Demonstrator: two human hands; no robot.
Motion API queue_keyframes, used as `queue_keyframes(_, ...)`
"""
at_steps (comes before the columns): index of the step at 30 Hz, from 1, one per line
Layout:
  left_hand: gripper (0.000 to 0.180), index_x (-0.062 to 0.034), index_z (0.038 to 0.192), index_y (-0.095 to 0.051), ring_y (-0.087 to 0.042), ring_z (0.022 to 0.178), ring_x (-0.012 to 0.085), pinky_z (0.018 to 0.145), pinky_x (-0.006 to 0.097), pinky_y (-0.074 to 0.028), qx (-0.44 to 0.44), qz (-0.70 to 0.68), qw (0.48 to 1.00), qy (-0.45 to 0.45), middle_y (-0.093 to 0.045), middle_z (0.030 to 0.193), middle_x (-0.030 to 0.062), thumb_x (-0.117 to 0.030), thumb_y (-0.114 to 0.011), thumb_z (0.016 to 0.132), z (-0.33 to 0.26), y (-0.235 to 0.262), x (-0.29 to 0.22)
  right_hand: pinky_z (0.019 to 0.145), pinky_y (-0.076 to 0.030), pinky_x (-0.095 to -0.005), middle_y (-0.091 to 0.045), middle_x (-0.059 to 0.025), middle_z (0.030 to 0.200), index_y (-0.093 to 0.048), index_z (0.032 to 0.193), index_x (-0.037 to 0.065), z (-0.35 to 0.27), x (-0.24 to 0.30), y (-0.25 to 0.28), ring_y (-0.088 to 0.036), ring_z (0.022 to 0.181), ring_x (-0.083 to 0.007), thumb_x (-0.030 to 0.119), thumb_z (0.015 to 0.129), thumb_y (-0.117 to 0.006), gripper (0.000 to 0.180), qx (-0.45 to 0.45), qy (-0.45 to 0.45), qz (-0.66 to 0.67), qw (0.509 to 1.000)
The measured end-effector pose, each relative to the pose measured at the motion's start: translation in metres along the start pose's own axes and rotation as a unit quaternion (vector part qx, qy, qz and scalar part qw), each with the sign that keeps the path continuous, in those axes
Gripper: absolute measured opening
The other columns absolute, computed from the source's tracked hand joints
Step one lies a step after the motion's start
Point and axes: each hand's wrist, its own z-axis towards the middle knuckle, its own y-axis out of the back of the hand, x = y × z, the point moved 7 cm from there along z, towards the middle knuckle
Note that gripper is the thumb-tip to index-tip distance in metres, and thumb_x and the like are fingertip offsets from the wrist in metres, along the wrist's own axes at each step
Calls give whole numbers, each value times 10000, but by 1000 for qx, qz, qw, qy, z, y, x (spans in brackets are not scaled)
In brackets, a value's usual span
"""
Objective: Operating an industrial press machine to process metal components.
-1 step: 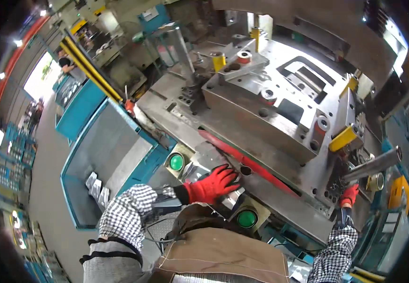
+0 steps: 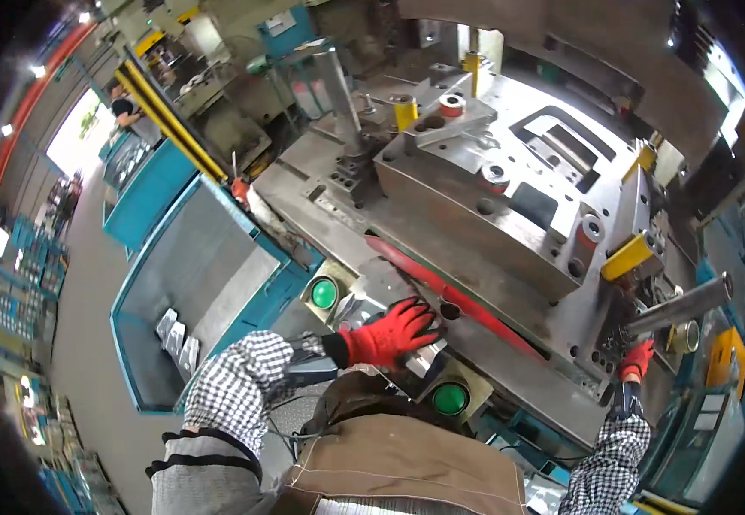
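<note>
My left hand (image 2: 392, 335), in a red and black work glove, lies over shiny sheet-metal pieces (image 2: 371, 300) at the front edge of the press bed. Its fingers are stretched out and touch the metal. On either side of it is a green push button: one at the left (image 2: 324, 294), one at the right (image 2: 451, 399). My right hand (image 2: 636, 361), gloved in red, reaches to the right front corner of the steel die (image 2: 475, 219), beside a slanted metal post (image 2: 681, 306). Its fingers are small and partly hidden there, so their grip does not show.
A red bar (image 2: 458, 296) runs along the die's front. To the left stands a blue bin (image 2: 124, 343) holding several metal parts (image 2: 175, 337). Yellow blocks (image 2: 627, 257) and upright posts rise from the die. A person (image 2: 125, 110) stands far off at the left.
The view has shifted very slightly. Both hands stay in the same places, the left on the metal pieces and the right at the die corner.
</note>
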Motion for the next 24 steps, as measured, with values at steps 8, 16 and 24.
queue_keyframes(8,1148,-228,1576,-475,-431,1462,442,1212,684,-291,60,138,985,81,-480,1558,212,-480,-913,546,-34,-19,77,1265,-323,-485,-364,-317,1636,-169,1670,-10,-37,21,75,-341,1535,-448,510,650,-974,1400,-26,46,105,993)
queue_keyframes(16,1292,-66,1660,-296,-407,1510,397,1264,482,-309,-56,-176,912,367,-426,1615,247,-341,-985,602,-115,10,145,1234,-355,-472,-411,-233,1642,-271,1674,22,-208,18,284,-456,1484,-328,214,936,-746,899,-93,116,483,863)
queue_keyframes(24,1344,-46,1665,-259,-631,1292,425,1079,461,-522,-95,-235,888,383,-632,1395,299,-304,-988,566,-122,-22,173,1275,-273,-450,-364,-220,1671,-229,1671,-20,-302,242,403,-351,1546,-336,256,680,-856,1206,87,393,414,816)
